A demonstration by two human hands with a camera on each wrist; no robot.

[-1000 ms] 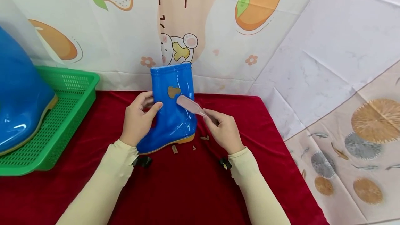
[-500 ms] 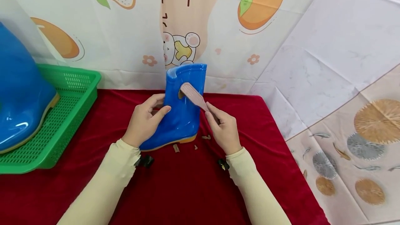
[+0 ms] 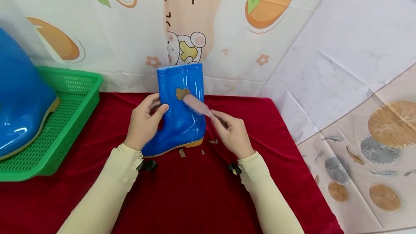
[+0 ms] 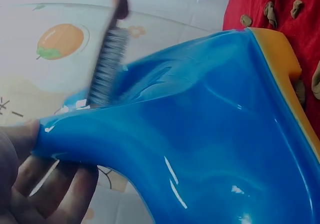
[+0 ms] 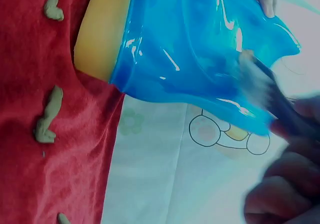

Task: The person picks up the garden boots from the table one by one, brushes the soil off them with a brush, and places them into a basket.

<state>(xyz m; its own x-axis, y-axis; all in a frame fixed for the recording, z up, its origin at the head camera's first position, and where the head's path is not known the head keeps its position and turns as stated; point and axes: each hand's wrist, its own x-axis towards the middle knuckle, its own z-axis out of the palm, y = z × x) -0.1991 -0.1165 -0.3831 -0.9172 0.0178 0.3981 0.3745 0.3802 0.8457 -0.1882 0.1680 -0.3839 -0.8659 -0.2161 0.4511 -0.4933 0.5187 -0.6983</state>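
A blue rain boot [image 3: 175,125] with a yellow sole stands on the red cloth, its toe pointing left. My left hand [image 3: 143,124] grips its shaft, thumb on the near side and fingers behind. High on the shaft is a brown muddy-looking patch [image 3: 180,94]. My right hand [image 3: 233,134] holds a pinkish brush [image 3: 197,105] by the handle, and the brush head overlaps the patch's lower right edge. In the left wrist view grey bristles [image 4: 107,66] face the shaft, which is dented inward there. Motion blurs the brush in the right wrist view.
On the left, a green basket [image 3: 73,118] holds another blue boot [image 3: 22,107]. Small brown lumps lie on the red cloth [image 3: 195,190] near the sole, one a curled piece [image 5: 48,116]. A fruit-print curtain [image 3: 130,46] hangs close behind the boot.
Half a second ago the boot leaned right and the brush covered most of the patch. Now the boot is back upright and the brush has dropped lower, with the patch showing more.
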